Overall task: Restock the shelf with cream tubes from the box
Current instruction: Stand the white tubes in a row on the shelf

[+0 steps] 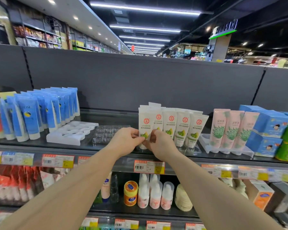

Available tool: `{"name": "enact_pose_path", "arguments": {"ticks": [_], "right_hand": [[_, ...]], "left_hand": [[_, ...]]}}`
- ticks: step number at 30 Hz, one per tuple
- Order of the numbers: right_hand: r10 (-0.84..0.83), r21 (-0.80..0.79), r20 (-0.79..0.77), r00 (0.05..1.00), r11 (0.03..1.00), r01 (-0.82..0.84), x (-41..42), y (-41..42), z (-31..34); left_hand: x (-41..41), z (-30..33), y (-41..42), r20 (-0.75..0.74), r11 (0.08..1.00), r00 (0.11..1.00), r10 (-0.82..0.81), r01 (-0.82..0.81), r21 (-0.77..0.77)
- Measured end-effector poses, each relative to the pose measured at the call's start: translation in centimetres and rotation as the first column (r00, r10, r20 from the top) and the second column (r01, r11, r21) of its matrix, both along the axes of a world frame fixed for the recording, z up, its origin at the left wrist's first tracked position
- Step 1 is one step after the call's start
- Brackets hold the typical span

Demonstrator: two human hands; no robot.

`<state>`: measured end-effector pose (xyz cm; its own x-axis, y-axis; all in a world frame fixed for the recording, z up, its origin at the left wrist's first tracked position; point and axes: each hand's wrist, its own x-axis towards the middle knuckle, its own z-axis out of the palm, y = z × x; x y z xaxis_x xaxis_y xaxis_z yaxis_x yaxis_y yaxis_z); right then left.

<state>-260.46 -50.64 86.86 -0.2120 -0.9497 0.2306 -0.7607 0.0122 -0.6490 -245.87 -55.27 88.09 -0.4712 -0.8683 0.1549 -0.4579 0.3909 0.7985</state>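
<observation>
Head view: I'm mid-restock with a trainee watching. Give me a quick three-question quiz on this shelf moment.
1. True or false: both hands are on the leftmost white cream tube.
2. Which products stand directly right of the white tubes? A) blue tubes B) pink tubes C) orange jar
3. What lies on the shelf between the blue tubes and the white tubes?

Key:
1. True: the left hand and right hand pinch its lower part.
2. B: the pink tubes.
3. An empty white tray and an empty clear tray.

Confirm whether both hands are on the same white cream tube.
Yes, the left hand and right hand both pinch the leftmost white cream tube near its bottom.
</observation>
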Motion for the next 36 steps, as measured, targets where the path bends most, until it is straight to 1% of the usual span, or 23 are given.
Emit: {"name": "enact_pose_path", "arguments": {"ticks": [4, 7, 11, 13, 16, 18, 21, 23, 24, 25, 27, 30, 32, 34, 36], "right_hand": [[0.016, -0.009, -0.010, 1.000, 1.000, -0.016, -0.3, 0.2, 0.1], [-0.005, -0.067, 0.010, 1.000, 0.998, 0.006, -0.4, 0.4, 0.0], [-0.105, -0.193, 0.153, 0.983, 0.972, 0.134, 0.4, 2.2, 0.3], [-0.116, -0.276, 0.192, 0.975, 0.947, 0.167, 1.3, 3.2, 0.3], [-0.068, -0.308, 0.148, 0.987, 0.945, 0.112, 4.6, 3.8, 0.4], [-0.024, -0.279, 0.069, 0.997, 0.959, 0.042, 7.7, 3.4, 0.2], [0.046, -0.197, -0.067, 0.997, 0.979, -0.058, 14.1, 1.8, 0.0], [0.112, -0.117, -0.152, 0.982, 0.985, -0.130, 20.0, 0.8, -0.5], [0.138, -0.077, -0.205, 0.969, 0.985, -0.157, 23.5, 0.4, -0.9], [0.161, -0.039, -0.270, 0.949, 0.983, -0.178, 27.2, 0.1, -1.2], [0.215, 0.019, -0.367, 0.905, 0.974, -0.224, 35.2, 0.2, -1.9], [0.343, 0.085, -0.393, 0.853, 0.937, -0.338, 47.3, 0.7, -2.9], [0.408, 0.079, -0.400, 0.821, 0.908, -0.412, 54.5, 1.2, -3.4], [0.453, 0.065, -0.391, 0.801, 0.882, -0.467, 60.8, 1.7, -3.9], [0.489, 0.083, -0.382, 0.785, 0.864, -0.497, 66.0, 1.9, -4.5]], "left_hand": [[-0.4, 0.1, 0.6, 0.041, 0.996, 0.997, 0.062, -0.059, -0.061], [-0.7, 0.2, 1.1, 0.069, 0.991, 0.992, 0.104, -0.097, -0.095], [0.2, 0.4, 2.1, 0.028, 0.982, 0.986, 0.164, -0.161, -0.100], [1.2, 0.3, 2.6, -0.005, 0.970, 0.978, 0.209, -0.208, -0.128], [4.4, 0.2, 3.7, -0.008, 0.951, 0.966, 0.259, -0.256, -0.176], [7.6, 0.1, 4.3, 0.021, 0.940, 0.958, 0.287, -0.277, -0.200], [14.8, 0.2, 4.8, 0.129, 0.909, 0.922, 0.364, -0.321, -0.267], [21.2, -0.1, 5.1, 0.253, 0.871, 0.863, 0.438, -0.338, -0.357], [24.7, -0.6, 5.4, 0.331, 0.844, 0.806, 0.491, -0.346, -0.409], [28.6, -1.1, 5.8, 0.418, 0.821, 0.730, 0.541, -0.350, -0.450], [36.8, -2.2, 6.7, 0.542, 0.805, 0.598, 0.590, -0.380, -0.456], [49.1, -3.4, 9.0, 0.594, 0.752, 0.467, 0.655, -0.482, -0.450], [56.2, -3.9, 11.0, 0.609, 0.703, 0.383, 0.695, -0.540, -0.463], [62.1, -4.3, 12.7, 0.607, 0.654, 0.321, 0.727, -0.591, -0.471], [66.8, -5.1, 13.7, 0.596, 0.610, 0.277, 0.754, -0.633, -0.477]]}}
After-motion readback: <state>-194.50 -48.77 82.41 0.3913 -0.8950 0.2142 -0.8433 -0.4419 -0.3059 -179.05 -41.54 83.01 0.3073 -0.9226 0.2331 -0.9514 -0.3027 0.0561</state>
